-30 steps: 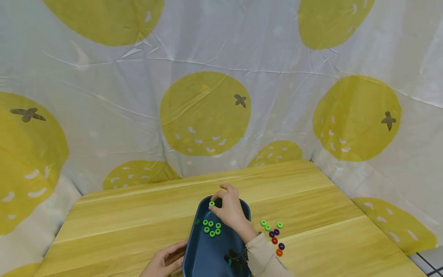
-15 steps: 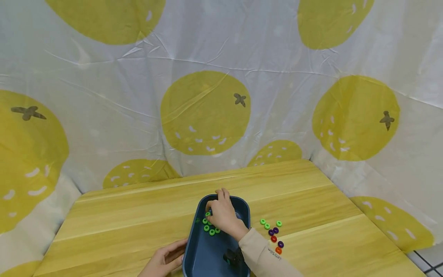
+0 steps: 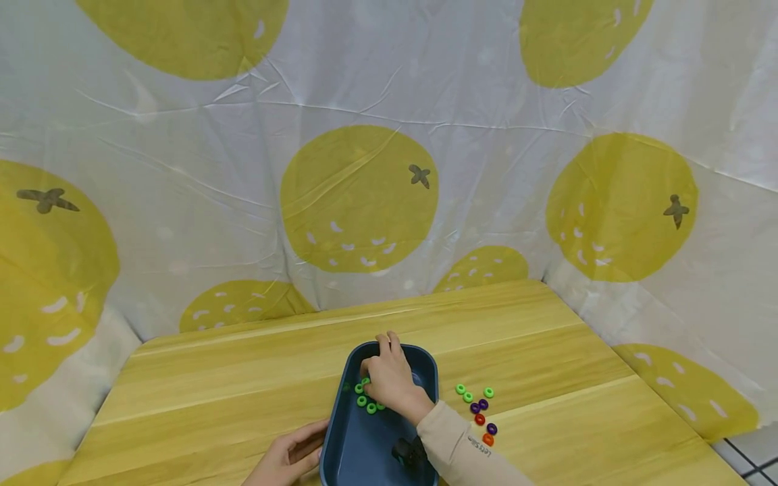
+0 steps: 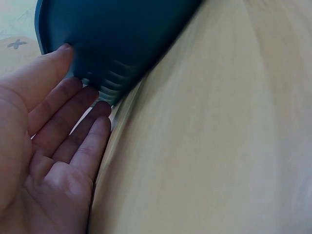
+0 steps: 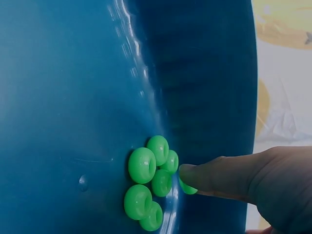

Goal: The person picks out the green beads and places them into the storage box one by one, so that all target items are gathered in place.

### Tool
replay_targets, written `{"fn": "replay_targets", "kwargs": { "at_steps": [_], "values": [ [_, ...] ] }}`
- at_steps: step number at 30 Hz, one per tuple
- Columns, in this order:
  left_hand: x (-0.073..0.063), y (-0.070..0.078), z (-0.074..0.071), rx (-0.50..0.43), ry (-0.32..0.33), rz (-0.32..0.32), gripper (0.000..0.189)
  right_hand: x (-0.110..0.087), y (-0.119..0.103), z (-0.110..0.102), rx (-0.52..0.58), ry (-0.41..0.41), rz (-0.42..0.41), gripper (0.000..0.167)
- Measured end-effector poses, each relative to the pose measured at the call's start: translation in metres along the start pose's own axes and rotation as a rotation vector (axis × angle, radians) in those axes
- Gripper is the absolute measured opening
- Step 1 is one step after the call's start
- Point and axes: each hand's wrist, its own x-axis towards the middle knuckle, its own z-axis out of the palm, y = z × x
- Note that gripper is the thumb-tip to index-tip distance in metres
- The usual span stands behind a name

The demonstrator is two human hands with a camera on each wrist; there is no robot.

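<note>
A dark blue tray [image 3: 371,449] stands lengthwise on the table, with several green ring-shaped beads [image 3: 371,408] clustered inside toward its far left. My right hand [image 3: 392,378] reaches into the tray over them, partly covering the cluster in the head view. Up close in the right wrist view, its thumb presses a green bead [image 5: 188,189] beside the other beads [image 5: 142,165]; the opposing fingertip is hidden. My left hand [image 3: 290,453] rests against the tray's left side. Its fingers [image 4: 87,153] lie nearly straight, tips at the outer wall.
Right of the tray lie loose beads: green [image 3: 468,397], purple [image 3: 475,408], red [image 3: 480,419] and orange [image 3: 488,439]. A black wrist camera [image 3: 406,453] hangs over the tray under the right sleeve [image 3: 462,449]. A patterned curtain [image 3: 365,202] hangs behind the wooden table [image 3: 243,378].
My right hand has carried a green bead from above the tray's far end down and toward me to the cluster. In the last half second it barely moves. The left hand stays put.
</note>
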Motion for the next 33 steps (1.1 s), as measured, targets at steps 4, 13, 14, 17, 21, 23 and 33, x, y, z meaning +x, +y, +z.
{"fn": "replay_targets", "kwargs": {
  "at_steps": [4, 13, 14, 17, 21, 23, 33],
  "values": [
    [0.0000, -0.0003, 0.0001, 0.001, 0.003, -0.006, 0.055, -0.0003, 0.0001, 0.0004, -0.013, -0.001, -0.002, 0.005],
    [0.0006, 0.0000, 0.0002, 0.011, 0.003, -0.010, 0.055, -0.0002, 0.0018, 0.0014, -0.043, 0.004, -0.017, 0.005],
    [0.0008, 0.0003, 0.0000, 0.015, 0.007, -0.015, 0.055, 0.0000, 0.0018, 0.0014, -0.045, 0.006, -0.020, 0.005],
    [0.0012, 0.0010, -0.0005, 0.023, 0.012, -0.028, 0.056, 0.0007, 0.0025, 0.0021, -0.042, 0.003, -0.016, 0.005],
    [0.0010, 0.0019, -0.0009, 0.027, 0.010, -0.022, 0.056, 0.0018, 0.0029, 0.0023, -0.032, 0.006, -0.013, 0.006],
    [0.0008, 0.0020, -0.0011, 0.024, 0.007, -0.016, 0.056, 0.0023, 0.0031, 0.0023, -0.033, 0.010, -0.015, 0.007],
    [0.0002, -0.0014, -0.0001, -0.011, -0.016, 0.038, 0.055, -0.0002, 0.0038, -0.0065, 0.221, 0.070, 0.045, 0.007]
  ]
}}
